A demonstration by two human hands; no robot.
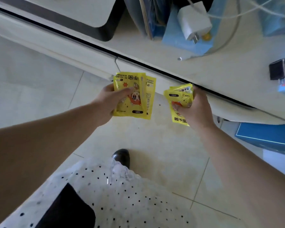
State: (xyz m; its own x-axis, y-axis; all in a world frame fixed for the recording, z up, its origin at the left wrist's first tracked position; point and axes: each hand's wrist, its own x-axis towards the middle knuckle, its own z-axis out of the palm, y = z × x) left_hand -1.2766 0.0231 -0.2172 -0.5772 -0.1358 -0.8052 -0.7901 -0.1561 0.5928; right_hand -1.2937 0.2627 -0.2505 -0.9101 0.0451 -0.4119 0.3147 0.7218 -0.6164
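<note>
Stack of yellow packets point(133, 99) pinched in left hand point(105, 102), thumb laid across top. Crumpled packets point(179, 96) gripped by right hand point(196, 109), fingers point(178, 109) curled round. Both bunches held over floor point(39, 89), beside worktop point(204, 74) edge.

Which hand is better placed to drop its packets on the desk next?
Right, probably: right hand with crumpled packets is at the desk edge; left hand with flat packets is farther out over the floor.

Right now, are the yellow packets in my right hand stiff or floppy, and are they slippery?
Probably floppy: the yellow packets crumple in the right hand. Likely slick: their film looks glossy, and the flat stack in the left hand sits fanned.
</note>
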